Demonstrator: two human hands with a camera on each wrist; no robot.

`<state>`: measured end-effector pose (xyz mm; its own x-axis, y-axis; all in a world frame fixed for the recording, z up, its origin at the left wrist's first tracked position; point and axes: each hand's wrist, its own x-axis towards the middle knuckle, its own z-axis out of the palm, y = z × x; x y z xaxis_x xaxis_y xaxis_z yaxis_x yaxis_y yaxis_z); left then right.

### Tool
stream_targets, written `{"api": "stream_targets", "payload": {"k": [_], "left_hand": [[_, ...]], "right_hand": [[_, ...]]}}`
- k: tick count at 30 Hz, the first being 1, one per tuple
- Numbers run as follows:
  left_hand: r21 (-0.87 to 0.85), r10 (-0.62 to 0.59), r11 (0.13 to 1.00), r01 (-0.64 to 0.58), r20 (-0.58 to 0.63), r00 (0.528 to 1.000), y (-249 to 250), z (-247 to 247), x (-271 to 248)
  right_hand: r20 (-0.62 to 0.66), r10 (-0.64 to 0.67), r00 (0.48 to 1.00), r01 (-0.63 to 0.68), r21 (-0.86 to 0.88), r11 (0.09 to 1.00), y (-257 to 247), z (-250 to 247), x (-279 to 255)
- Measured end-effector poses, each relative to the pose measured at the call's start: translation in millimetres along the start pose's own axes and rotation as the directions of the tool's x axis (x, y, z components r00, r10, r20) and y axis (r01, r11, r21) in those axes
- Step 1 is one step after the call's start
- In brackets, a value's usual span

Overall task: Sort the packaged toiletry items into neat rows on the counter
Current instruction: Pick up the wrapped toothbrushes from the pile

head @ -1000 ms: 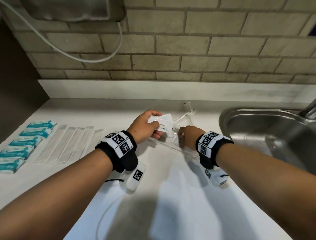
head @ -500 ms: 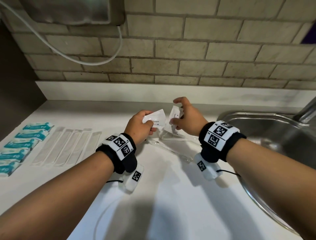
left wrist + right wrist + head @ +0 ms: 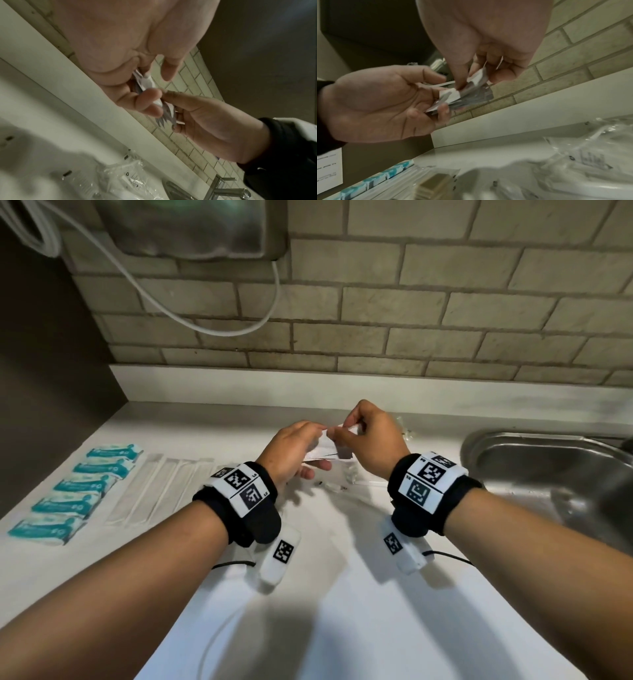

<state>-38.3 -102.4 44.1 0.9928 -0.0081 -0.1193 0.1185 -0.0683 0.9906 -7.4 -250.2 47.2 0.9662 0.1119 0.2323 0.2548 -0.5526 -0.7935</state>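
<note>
Both hands meet above the white counter (image 3: 342, 594), near the back wall. My left hand (image 3: 294, 453) holds a small stack of white sachets (image 3: 325, 451), fanned out as sachets (image 3: 464, 97) between its thumb and fingers. My right hand (image 3: 370, 440) pinches the top sachet (image 3: 477, 77) of that stack with thumb and forefinger; the same stack of sachets (image 3: 154, 86) shows in the left wrist view. Below the hands lie clear plastic packets (image 3: 346, 482) on the counter. At the left, a row of teal packets (image 3: 82, 491) and a row of clear sleeves (image 3: 161, 491) lie in order.
A steel sink (image 3: 548, 474) sinks into the counter at the right, its tap (image 3: 228, 190) seen in the left wrist view. A brick wall (image 3: 411, 320) with a white cable (image 3: 205, 320) backs the counter. A dark panel (image 3: 41, 371) bounds the left side.
My right hand has lifted off the clear packets on the counter and come up to the left hand's sachets, where it now pinches one. The left hand has risen a little.
</note>
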Motion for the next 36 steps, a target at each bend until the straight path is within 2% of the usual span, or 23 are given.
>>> {"api": "stream_targets", "payload": {"k": [3, 4, 6, 8, 10, 11, 13, 15, 18, 20, 23, 28, 30, 32, 36], "left_hand": [[0.070, 0.017, 0.997, -0.020, 0.046, 0.999, 3, -15, 2], [0.089, 0.026, 0.996, -0.031, 0.056, 0.998, 4, -20, 3], [0.120, 0.047, 0.991, -0.054, 0.061, 0.997, 3, -34, 4], [0.146, 0.051, 0.988, -0.060, 0.061, 0.997, 2, -47, 4], [0.195, 0.060, 0.978, -0.073, 0.071, 0.996, 3, -63, 8], [0.227, 0.055, 0.971, -0.072, 0.079, 0.995, 4, -72, 11], [0.273, 0.032, 0.960, -0.063, 0.119, 0.992, 9, -85, 18], [0.277, 0.022, 0.959, -0.064, 0.150, 0.988, 15, -97, 27], [0.353, -0.007, 0.934, -0.056, 0.174, 0.985, 17, -109, 44], [0.538, -0.021, 0.838, -0.096, 0.208, 0.978, 14, -114, 58], [0.803, -0.042, 0.566, -0.184, 0.252, 0.967, 9, -115, 74], [0.932, -0.126, 0.213, -0.292, 0.323, 0.938, -9, -105, 94], [0.935, -0.108, 0.165, -0.315, 0.335, 0.936, -18, -100, 101], [0.936, -0.087, 0.190, -0.296, 0.317, 0.945, -28, -99, 107], [0.951, -0.149, 0.159, -0.263, 0.287, 0.946, -40, -100, 112]], "right_hand": [[-0.003, -0.042, 0.999, 0.041, -0.134, 0.990, -9, 14, 3], [-0.016, -0.033, 0.999, 0.031, -0.106, 0.994, -12, 15, 4], [-0.015, 0.022, 1.000, -0.021, 0.086, 0.996, -20, 20, 8], [0.135, 0.047, 0.990, -0.066, 0.145, 0.987, -28, 20, 9], [0.314, 0.055, 0.948, -0.064, 0.019, 0.998, -33, 24, 13], [0.358, 0.065, 0.931, -0.051, -0.048, 0.998, -35, 28, 16], [0.376, 0.090, 0.922, -0.071, -0.063, 0.995, -39, 34, 23], [0.407, 0.106, 0.907, -0.123, 0.015, 0.992, -43, 41, 35], [0.419, 0.089, 0.904, -0.086, -0.027, 0.996, -45, 52, 52], [0.409, 0.068, 0.910, 0.005, -0.175, 0.985, -42, 63, 62], [0.411, 0.065, 0.909, 0.129, -0.425, 0.896, -34, 76, 73], [0.473, 0.122, 0.873, 0.196, -0.569, 0.799, -16, 91, 84], [0.496, 0.146, 0.856, 0.212, -0.595, 0.776, -10, 99, 86], [0.509, 0.162, 0.845, 0.222, -0.610, 0.760, -5, 105, 88], [0.532, 0.184, 0.826, 0.217, -0.603, 0.768, 5, 114, 88]]}}
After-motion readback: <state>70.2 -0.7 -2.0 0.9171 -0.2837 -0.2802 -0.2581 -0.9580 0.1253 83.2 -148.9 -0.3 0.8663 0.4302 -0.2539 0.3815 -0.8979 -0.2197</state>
